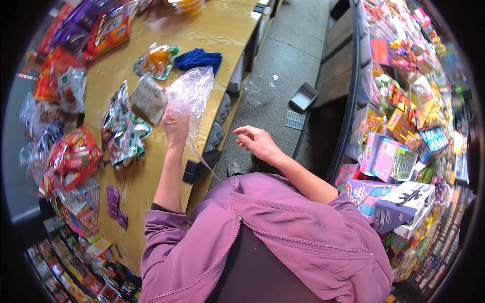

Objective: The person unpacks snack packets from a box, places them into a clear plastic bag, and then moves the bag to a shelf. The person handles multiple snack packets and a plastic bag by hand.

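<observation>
My left hand (175, 125) is closed around a crumpled clear plastic bag (193, 90), above the right edge of the wooden table (166, 31). A thin strip of the plastic trails down toward my lap. Just left of that hand lies a pale flat packet (149, 99), and beside it a silver and green foil bag (125, 134). My right hand (258, 144) hangs over the gap by the table with its fingers apart and loosely bent. Nothing shows in it.
A dark blue cloth (198, 60) and a clear bag with orange contents (157, 60) lie farther up the table. Red snack bags (76, 154) pile at the left. Goods bins (371, 86) and toy boxes (404, 202) line the right. An open small box (303, 97) sits across the aisle.
</observation>
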